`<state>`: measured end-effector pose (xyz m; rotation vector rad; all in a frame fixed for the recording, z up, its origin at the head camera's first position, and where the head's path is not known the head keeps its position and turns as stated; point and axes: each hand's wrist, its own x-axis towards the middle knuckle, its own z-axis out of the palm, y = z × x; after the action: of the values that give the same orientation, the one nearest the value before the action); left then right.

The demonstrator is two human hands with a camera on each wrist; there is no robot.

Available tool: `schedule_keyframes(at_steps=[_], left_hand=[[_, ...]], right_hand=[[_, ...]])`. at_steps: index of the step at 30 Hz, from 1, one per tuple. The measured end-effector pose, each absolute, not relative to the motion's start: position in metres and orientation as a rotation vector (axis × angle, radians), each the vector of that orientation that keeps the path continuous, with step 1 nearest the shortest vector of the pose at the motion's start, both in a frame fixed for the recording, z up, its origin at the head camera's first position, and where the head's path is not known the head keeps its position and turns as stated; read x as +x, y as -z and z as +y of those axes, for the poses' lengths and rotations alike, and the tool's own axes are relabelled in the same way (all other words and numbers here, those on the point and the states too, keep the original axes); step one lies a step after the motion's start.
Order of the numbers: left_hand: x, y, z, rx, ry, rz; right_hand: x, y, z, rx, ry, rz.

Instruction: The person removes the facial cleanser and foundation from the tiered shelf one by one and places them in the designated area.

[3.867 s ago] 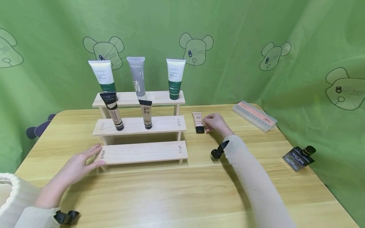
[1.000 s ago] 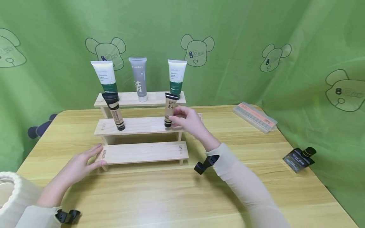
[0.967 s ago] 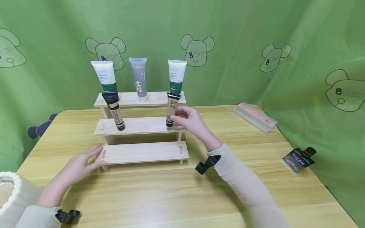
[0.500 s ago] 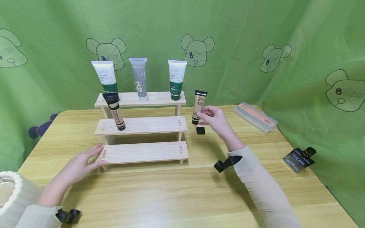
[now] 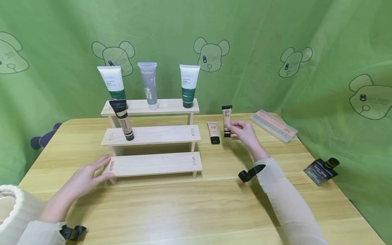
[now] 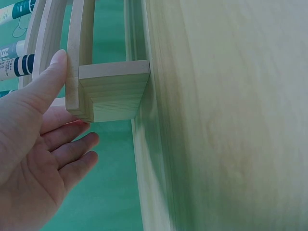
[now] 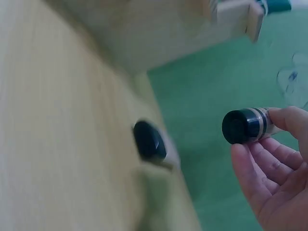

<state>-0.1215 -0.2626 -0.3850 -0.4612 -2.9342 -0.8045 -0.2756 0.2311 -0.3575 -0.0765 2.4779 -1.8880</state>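
Observation:
My right hand (image 5: 246,134) pinches a small beige cosmetic tube (image 5: 226,119) with a black cap between thumb and fingers, upright, cap down, just above the table. Beside it a pink BB cream tube (image 5: 212,128) lies flat, its black cap (image 7: 150,140) blurred in the right wrist view. My left hand (image 5: 84,178) touches the left end of the bottom step (image 5: 153,165) of a three-step wooden display stand. In the left wrist view the thumb rests at the board's edge (image 6: 73,89), with the other fingers relaxed. Another black-and-beige tube (image 5: 125,122) stands on the middle step.
Along the top step stand two white-and-green tubes (image 5: 188,85) and a grey tube (image 5: 148,85). A clear plastic case (image 5: 273,126) lies at the back right, and a dark bottle (image 5: 320,171) by the right edge. A white basket (image 5: 21,207) sits lower left.
My right hand has left the BB cream tube, taken the beige tube off the middle step and carried it right, past the BB cream tube, then lower. The left hand has stayed put.

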Motion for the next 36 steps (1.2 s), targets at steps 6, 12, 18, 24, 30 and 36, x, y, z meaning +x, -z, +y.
schedule_keyframes(at_steps=[6, 12, 18, 24, 30, 36], left_hand=[[-0.122, 0.386, -0.263, -0.47, 0.8, -2.927], [-0.121, 0.387, -0.263, -0.471, 0.802, -2.928], [-0.122, 0.386, -0.263, -0.466, 0.804, -2.931], [-0.121, 0.386, -0.264, -0.456, 0.815, -2.937], [-0.121, 0.386, -0.264, -0.455, 0.815, -2.938], [-0.121, 0.386, -0.264, -0.451, 0.811, -2.942]], right_hand=[[-0.289, 0.377, 0.246, 0.109, 1.795, 2.477], [-0.3, 0.392, 0.255, 0.248, 1.721, 2.434], [-0.308, 0.398, 0.261, 0.261, 1.609, 2.456], [-0.315, 0.401, 0.265, 0.293, 1.54, 2.476], [-0.32, 0.401, 0.263, 0.269, 1.518, 2.482], [-0.322, 0.398, 0.26, 0.267, 1.497, 2.474]])
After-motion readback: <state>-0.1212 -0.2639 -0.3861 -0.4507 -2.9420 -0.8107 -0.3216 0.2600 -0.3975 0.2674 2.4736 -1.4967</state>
